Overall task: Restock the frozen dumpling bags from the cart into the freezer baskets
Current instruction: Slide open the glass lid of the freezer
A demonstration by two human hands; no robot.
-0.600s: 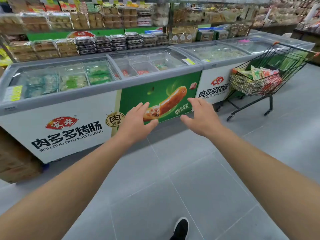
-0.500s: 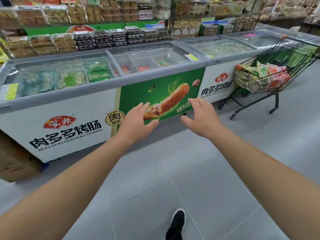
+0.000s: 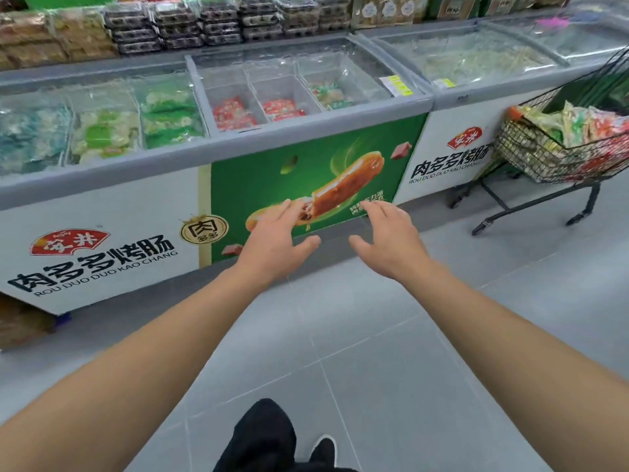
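Note:
A long chest freezer (image 3: 292, 144) with sliding glass lids stands ahead. Under the middle lid, its baskets hold a few red bags (image 3: 235, 114) and a pale green bag (image 3: 328, 93). At the right a black wire cart (image 3: 558, 158) is piled with frozen dumpling bags (image 3: 578, 124). My left hand (image 3: 272, 240) and my right hand (image 3: 391, 236) are stretched out side by side in front of the freezer's green panel, fingers relaxed, holding nothing and touching nothing.
The left freezer section (image 3: 102, 131) is packed with green and blue bags. Another freezer (image 3: 476, 59) runs behind the cart. Shelves of boxed goods (image 3: 190, 25) rise behind the freezers. Grey tiled floor (image 3: 374, 352) lies between me and the freezer; my dark shoe (image 3: 323, 451) shows below.
The freezer now looks larger and closer and the cart has slid toward the right edge. Both hands stay outstretched and empty.

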